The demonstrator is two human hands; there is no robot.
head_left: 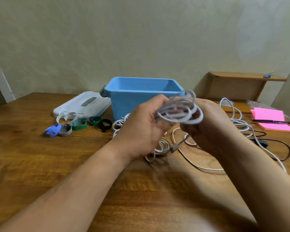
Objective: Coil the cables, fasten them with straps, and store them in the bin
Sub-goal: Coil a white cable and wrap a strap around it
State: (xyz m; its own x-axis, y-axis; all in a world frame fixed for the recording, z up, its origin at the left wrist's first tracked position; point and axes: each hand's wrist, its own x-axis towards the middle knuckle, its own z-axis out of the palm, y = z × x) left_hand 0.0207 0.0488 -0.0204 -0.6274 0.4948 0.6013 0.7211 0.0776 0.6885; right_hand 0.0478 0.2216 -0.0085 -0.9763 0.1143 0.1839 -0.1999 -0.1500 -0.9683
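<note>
Both my hands hold a coil of grey-white cable (179,109) in the air in front of the blue bin (141,96). My left hand (144,124) grips the coil's left side and my right hand (208,124) grips its right side. The cable's plug end (174,148) hangs down below the coil. More white cables (161,146) lie tangled on the wooden table under my hands, and another white cable (236,121) trails off to the right. Several loop straps lie at the left: blue (53,129), grey (65,130), green (79,124), black (105,124) and white (65,117).
The bin's white lid (84,104) lies flat to the left of the bin. A black cable (281,148) lies at the right. Pink sticky notes (271,119) with a pen (273,121) sit at the far right. A cardboard box (236,87) stands behind.
</note>
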